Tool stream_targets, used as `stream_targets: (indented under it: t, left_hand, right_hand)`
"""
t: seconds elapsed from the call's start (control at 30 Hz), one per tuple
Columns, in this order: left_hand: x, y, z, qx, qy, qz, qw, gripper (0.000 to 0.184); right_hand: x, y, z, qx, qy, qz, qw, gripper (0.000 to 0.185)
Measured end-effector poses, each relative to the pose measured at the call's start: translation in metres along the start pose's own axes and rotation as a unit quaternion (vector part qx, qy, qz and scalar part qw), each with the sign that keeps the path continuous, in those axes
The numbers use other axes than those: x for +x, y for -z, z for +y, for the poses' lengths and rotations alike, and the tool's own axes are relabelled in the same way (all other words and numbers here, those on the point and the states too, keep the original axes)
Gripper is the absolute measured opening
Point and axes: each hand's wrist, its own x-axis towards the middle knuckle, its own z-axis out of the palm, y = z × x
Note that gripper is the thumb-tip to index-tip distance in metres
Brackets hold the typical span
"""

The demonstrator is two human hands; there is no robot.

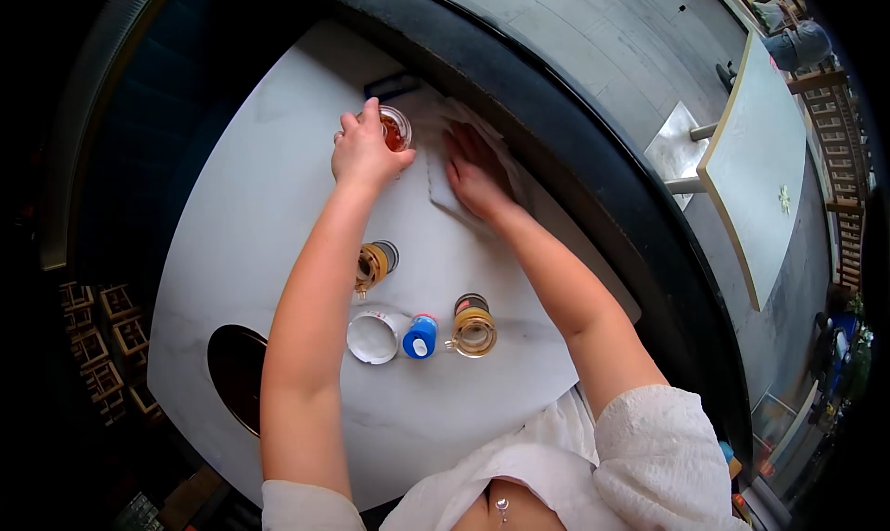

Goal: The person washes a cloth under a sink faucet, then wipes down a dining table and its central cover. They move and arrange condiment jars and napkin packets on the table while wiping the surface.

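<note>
My left hand (pixel 363 151) is closed around a clear glass (pixel 400 119) holding reddish-amber liquid, near the far end of the white marbled table (pixel 250 216). Beside it, my right hand (pixel 475 174) lies with fingers stretched out on a white cloth (pixel 445 186), pressing it to the tabletop. The cloth spreads past the fingers toward the table's right edge. A dark blue flat object (pixel 391 87) sits just beyond the glass.
Nearer me stand two amber glass cups (pixel 374 268) (pixel 475 334), a white round ashtray (pixel 373 337) and a blue-topped container (pixel 420 338). A dark oval (pixel 236 379) is at the left. A black ledge (pixel 593 151) borders the right; beyond it are another table (pixel 756 169) and a person (pixel 799 47).
</note>
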Motion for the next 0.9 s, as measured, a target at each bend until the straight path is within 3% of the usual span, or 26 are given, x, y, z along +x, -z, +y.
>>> stream_targets:
  t: [0.07, 0.3, 0.4, 0.47, 0.5, 0.57, 0.63, 0.7, 0.77, 0.9]
  left_hand:
    - [0.004, -0.004, 0.026, 0.001, 0.008, 0.001, 1.000, 0.091]
    - [0.007, -0.006, 0.091, 0.014, 0.035, -0.059, 0.998, 0.099]
    - [-0.003, 0.003, 0.089, -0.006, 0.043, -0.063, 0.997, 0.103]
    - [-0.013, 0.009, 0.065, -0.095, -0.019, 0.052, 0.994, 0.094]
    - [-0.026, 0.023, 0.051, -0.105, -0.043, 0.072, 0.991, 0.078]
    - [-0.066, 0.063, 0.026, -0.205, -0.042, -0.118, 0.971, 0.070]
    - [-0.129, 0.087, 0.031, -0.195, -0.075, -0.237, 0.949, 0.072]
    - [-0.178, 0.067, 0.014, -0.164, -0.265, -0.222, 0.924, 0.074]
    - [-0.211, 0.042, 0.018, -0.063, -0.276, -0.189, 0.940, 0.071]
    - [-0.219, -0.006, 0.024, -0.134, -0.290, -0.179, 0.930, 0.068]
  right_hand:
    - [-0.045, 0.025, 0.006, 0.068, -0.073, -0.053, 0.994, 0.047]
    - [-0.227, 0.121, 0.039, -0.079, -0.185, -0.074, 0.977, 0.050]
    - [-0.278, 0.142, 0.049, -0.115, -0.178, -0.060, 0.975, 0.053]
    - [-0.297, 0.145, 0.050, -0.113, -0.226, -0.045, 0.966, 0.053]
    - [-0.301, 0.143, 0.051, -0.107, -0.248, -0.050, 0.961, 0.053]
    - [-0.302, 0.141, 0.053, -0.098, -0.248, -0.044, 0.963, 0.054]
    - [-0.300, 0.143, 0.049, -0.083, -0.264, -0.049, 0.960, 0.055]
    - [-0.298, 0.143, 0.050, -0.080, -0.246, -0.038, 0.965, 0.056]
    - [-0.299, 0.142, 0.052, -0.087, -0.235, -0.036, 0.967, 0.057]
    - [-0.300, 0.140, 0.055, -0.080, -0.238, -0.037, 0.967, 0.057]
